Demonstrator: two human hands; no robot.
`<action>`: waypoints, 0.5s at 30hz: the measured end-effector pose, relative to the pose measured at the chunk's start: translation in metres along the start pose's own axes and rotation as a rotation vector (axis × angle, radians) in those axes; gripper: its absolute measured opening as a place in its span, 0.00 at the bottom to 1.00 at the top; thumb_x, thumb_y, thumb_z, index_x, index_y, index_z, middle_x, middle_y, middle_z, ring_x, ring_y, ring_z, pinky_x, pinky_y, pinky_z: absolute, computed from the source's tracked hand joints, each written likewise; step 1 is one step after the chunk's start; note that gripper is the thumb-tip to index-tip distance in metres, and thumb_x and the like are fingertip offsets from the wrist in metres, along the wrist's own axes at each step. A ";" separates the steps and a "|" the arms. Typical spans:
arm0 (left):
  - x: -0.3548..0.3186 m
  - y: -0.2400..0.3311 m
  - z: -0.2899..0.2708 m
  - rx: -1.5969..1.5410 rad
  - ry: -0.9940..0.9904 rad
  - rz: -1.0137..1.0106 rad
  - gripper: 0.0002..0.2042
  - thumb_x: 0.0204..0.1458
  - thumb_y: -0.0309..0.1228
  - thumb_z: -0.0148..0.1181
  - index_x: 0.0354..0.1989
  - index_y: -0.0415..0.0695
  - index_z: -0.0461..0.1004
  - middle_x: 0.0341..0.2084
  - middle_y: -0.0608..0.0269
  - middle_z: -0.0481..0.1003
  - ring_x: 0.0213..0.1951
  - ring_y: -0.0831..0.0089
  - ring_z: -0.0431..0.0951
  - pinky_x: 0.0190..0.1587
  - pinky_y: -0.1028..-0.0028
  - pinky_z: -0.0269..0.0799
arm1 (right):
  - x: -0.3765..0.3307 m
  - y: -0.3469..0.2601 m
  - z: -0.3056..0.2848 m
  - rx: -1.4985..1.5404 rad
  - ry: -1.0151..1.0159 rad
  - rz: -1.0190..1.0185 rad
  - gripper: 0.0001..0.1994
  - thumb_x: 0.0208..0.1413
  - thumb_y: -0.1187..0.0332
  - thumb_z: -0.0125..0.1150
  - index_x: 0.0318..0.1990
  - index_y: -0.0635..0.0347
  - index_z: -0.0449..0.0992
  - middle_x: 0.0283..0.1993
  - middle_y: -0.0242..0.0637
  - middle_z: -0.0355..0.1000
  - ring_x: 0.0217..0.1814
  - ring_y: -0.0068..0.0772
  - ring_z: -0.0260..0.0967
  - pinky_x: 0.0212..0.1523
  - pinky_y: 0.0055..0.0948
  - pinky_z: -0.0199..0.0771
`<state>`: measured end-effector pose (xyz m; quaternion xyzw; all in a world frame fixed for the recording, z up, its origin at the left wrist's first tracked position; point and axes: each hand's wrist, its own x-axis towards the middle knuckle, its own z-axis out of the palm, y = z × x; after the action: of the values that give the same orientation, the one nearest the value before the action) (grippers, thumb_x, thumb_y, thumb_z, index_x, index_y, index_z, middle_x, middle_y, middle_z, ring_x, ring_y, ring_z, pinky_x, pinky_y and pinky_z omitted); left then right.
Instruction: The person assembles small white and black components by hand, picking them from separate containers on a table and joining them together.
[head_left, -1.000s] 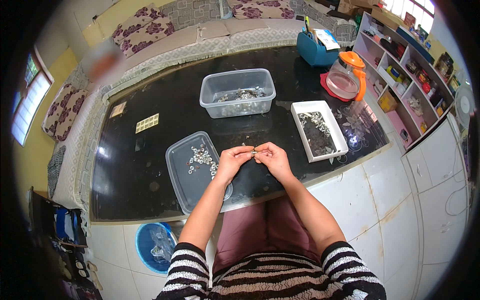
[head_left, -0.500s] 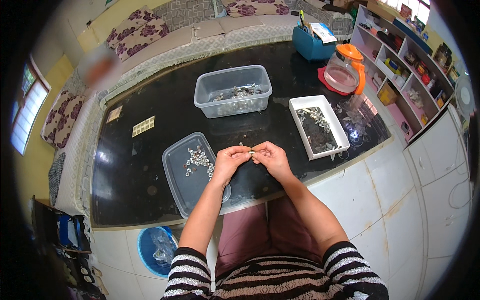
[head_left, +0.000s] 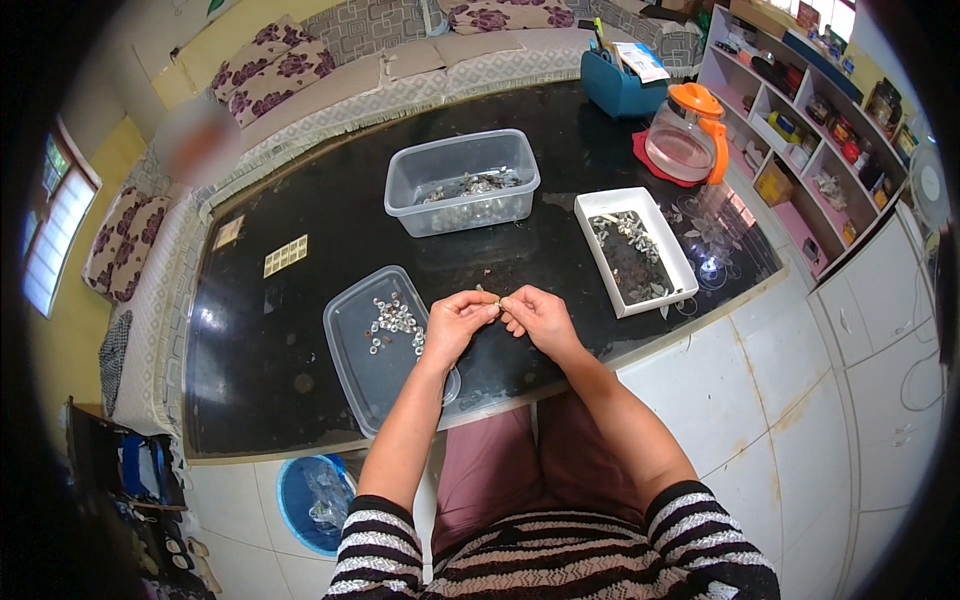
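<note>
My left hand (head_left: 458, 322) and my right hand (head_left: 540, 318) meet over the near part of the black table, fingertips pinched together. Between them is a tiny pale piece (head_left: 497, 305), too small to name and mostly covered by the fingers. Beside my left wrist lies a clear plastic lid (head_left: 370, 375) with several small ring-shaped pieces (head_left: 396, 318) scattered on it. Beyond my hands stands a clear plastic tub (head_left: 462, 212) with many small shiny parts inside. To the right, a white tray (head_left: 650, 304) holds small pale and dark pieces.
On the black table (head_left: 260, 370) a glass jug (head_left: 685, 140) with an orange lid stands on a red mat, next to a teal holder (head_left: 620, 88). A yellowish card (head_left: 286, 256) lies at left. A blue bin (head_left: 305, 505) stands on the floor; shelves (head_left: 800, 130) rise at right.
My fingertips have shifted slightly; the right-hand fingers look a little more spread around the small piece. The containers stay in place, apart from a slight shift of the whole view.
</note>
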<state>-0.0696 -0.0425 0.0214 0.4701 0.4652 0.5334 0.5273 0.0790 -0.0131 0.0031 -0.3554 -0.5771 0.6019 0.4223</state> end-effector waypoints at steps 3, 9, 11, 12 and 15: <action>-0.001 0.000 0.000 -0.003 -0.008 0.010 0.06 0.42 0.21 0.56 0.30 0.35 0.71 0.24 0.64 0.72 0.27 0.81 0.71 0.31 0.84 0.67 | 0.000 -0.004 0.001 -0.052 -0.010 0.022 0.10 0.52 0.67 0.47 0.26 0.65 0.68 0.21 0.33 0.67 0.21 0.16 0.62 0.22 0.14 0.64; 0.001 0.000 0.001 -0.013 -0.001 0.023 0.06 0.42 0.21 0.55 0.31 0.36 0.71 0.23 0.66 0.72 0.26 0.83 0.70 0.31 0.85 0.66 | -0.001 -0.003 0.002 -0.070 -0.013 -0.055 0.12 0.53 0.66 0.44 0.24 0.64 0.67 0.19 0.31 0.66 0.18 0.16 0.61 0.20 0.16 0.63; 0.001 0.000 0.002 0.002 -0.009 0.019 0.06 0.42 0.21 0.55 0.30 0.36 0.71 0.22 0.67 0.71 0.26 0.84 0.70 0.30 0.85 0.66 | 0.000 -0.002 0.000 -0.071 -0.038 -0.077 0.12 0.53 0.66 0.44 0.24 0.64 0.67 0.19 0.31 0.66 0.18 0.16 0.60 0.19 0.16 0.62; 0.001 -0.001 0.002 -0.010 -0.016 0.021 0.06 0.43 0.21 0.55 0.31 0.36 0.71 0.22 0.67 0.71 0.26 0.84 0.69 0.30 0.85 0.66 | 0.000 -0.003 -0.002 -0.137 -0.065 -0.046 0.12 0.53 0.66 0.44 0.24 0.64 0.67 0.19 0.31 0.65 0.18 0.16 0.60 0.19 0.16 0.61; 0.000 -0.002 0.000 -0.031 -0.023 0.031 0.06 0.42 0.21 0.55 0.30 0.37 0.71 0.23 0.67 0.71 0.26 0.84 0.69 0.30 0.85 0.66 | -0.004 -0.013 0.006 -0.181 -0.022 -0.024 0.11 0.53 0.65 0.44 0.25 0.64 0.66 0.18 0.30 0.65 0.17 0.15 0.59 0.18 0.15 0.60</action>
<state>-0.0692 -0.0423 0.0199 0.4753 0.4431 0.5433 0.5316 0.0764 -0.0191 0.0165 -0.3785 -0.6381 0.5459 0.3892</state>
